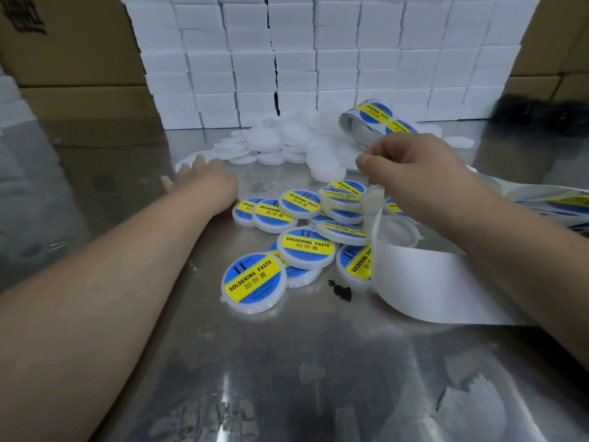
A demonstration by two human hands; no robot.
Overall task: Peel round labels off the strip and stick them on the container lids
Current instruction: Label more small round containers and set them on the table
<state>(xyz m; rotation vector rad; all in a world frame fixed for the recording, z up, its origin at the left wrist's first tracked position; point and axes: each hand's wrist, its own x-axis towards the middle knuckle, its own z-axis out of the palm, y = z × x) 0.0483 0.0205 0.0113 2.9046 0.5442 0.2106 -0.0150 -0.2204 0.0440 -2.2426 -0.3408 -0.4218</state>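
My right hand (411, 167) pinching the label strip (417, 282) with thumb and curled fingers, bare backing trailing onto the steel table (287, 371), my left hand (204, 178) flat, fingers straight, at the blank white lids (280, 143), labelled soldering-paste lids (306, 247) heaped between both hands.

Labelled lids (306, 247), blue-and-yellow "SOLDERING PASTE" faces up, overlap at centre. Plain white lids (287, 141) heap at 12 o'clock. The label strip (414, 282) curls from 1 to 4 o'clock.
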